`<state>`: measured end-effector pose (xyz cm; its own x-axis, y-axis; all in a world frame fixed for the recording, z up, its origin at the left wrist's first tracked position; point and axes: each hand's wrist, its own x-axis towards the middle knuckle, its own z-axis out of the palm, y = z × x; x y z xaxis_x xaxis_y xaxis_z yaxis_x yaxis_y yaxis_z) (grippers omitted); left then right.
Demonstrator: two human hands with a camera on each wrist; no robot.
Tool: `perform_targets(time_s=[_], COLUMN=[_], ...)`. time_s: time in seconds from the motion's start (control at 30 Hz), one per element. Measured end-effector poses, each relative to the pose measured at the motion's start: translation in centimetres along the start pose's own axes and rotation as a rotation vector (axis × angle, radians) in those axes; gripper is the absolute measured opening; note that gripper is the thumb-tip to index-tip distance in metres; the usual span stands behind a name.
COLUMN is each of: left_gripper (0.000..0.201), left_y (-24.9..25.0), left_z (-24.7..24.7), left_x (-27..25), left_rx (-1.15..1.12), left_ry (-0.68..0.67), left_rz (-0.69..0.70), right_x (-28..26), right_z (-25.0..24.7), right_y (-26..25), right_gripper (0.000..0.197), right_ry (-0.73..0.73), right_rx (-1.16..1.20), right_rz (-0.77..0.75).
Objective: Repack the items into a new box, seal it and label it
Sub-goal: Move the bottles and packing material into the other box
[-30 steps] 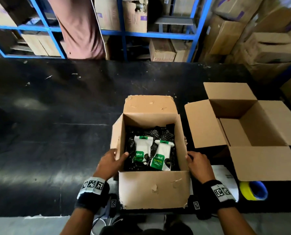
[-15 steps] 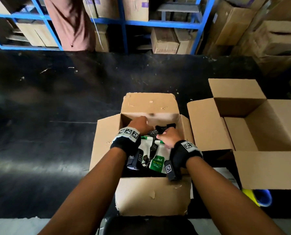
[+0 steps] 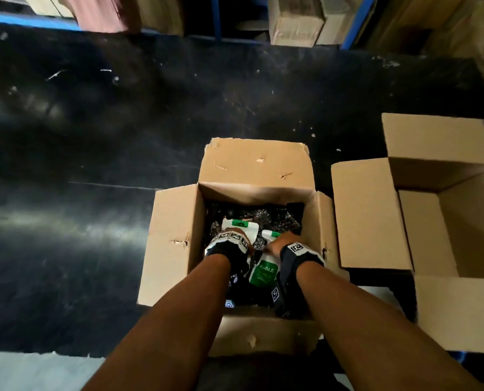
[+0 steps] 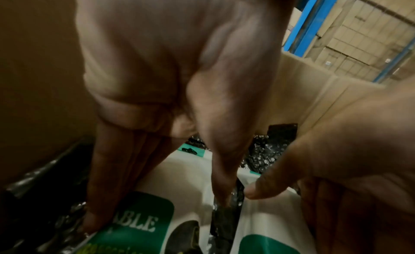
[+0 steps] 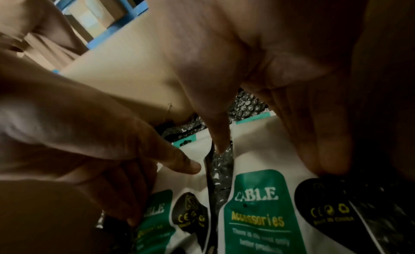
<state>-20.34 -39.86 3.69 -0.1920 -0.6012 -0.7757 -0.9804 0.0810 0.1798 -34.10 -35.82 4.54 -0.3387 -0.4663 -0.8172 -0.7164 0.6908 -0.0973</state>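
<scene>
Now L hand (image 4: 170, 66) grips left pkt (image 4: 186, 178), R hand (image 5: 258, 44) right pkt (image 5: 256, 195).

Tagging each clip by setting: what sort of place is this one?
Probably a warehouse packing station: blue racking stacked with cardboard cartons behind a black worktable, where a worn box holds cable packets beside a second open box.

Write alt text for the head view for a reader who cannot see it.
Seen from above, two arms reach into an open worn box on a black table, the left hand gripping the left pouch and the right hand the right pouch, both white and green on black bubble wrap. An empty open box stands to its right.
</scene>
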Motion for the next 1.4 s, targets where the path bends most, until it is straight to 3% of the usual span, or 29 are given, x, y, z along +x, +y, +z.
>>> perform_targets(time_s=[0.13, 0.27, 0.5, 0.63, 0.73, 0.9, 1.0, 1.07, 1.13, 1.3, 1.4], left_gripper=[0.049, 0.048, 0.062, 0.082, 0.075, 0.079, 0.064, 0.061, 0.063, 0.065, 0.058], left_y=[0.4, 0.3, -0.3, -0.2, -0.2, 0.8, 3.0, 5.3, 8.3, 18.5, 26.0], left_z=[0.2, 0.8, -1.1, -2.6, -4.2, -7.3, -9.0, -9.7, -10.2, -10.5, -9.9], left_x=[0.1, 0.4, -1.9, -4.2, -6.3, -9.2, -11.1, -12.0, -12.3, -13.0, -13.2], left_rx=[-0.048, -0.103, -0.107, -0.129, -0.126, -0.062, -0.081, -0.098, -0.1, -0.089, -0.12], left_ry=[0.054, 0.082, 0.075, 0.18, 0.233, 0.32, 0.37, 0.404, 0.444, 0.516, 0.557], left_rz=[-0.066, -0.135, -0.084, -0.083, -0.045, 0.011, 0.103, 0.13, 0.13, 0.167, 0.208], right_x=[1.1, 1.3, -1.6, -4.8, -7.2, -13.3, -15.5, -16.2, -16.3, -13.2, -9.5], right_z=[0.0, 0.1, -0.9, -1.9, -2.4, -5.7, -8.7, -11.1, -13.7, -20.4, -24.0], right_y=[-0.6, -0.4, 0.8, 0.9, 1.2, 3.1, 5.1, 7.0, 9.3, 17.1, 22.5], right_gripper=[0.043, 0.049, 0.081, 0.08, 0.081, 0.055, 0.041, 0.058, 0.062, 0.043, 0.051], right_ry=[-0.002, 0.006, 0.001, 0.038, 0.089, 0.221, 0.292, 0.322, 0.351, 0.363, 0.434], right_rx=[-0.071, -0.06, 0.238, 0.342, 0.43, 0.485, 0.581, 0.588, 0.588, 0.621, 0.61], right_rz=[0.023, 0.05, 0.076, 0.017, -0.059, -0.138, -0.164, -0.169, -0.178, -0.209, -0.266])
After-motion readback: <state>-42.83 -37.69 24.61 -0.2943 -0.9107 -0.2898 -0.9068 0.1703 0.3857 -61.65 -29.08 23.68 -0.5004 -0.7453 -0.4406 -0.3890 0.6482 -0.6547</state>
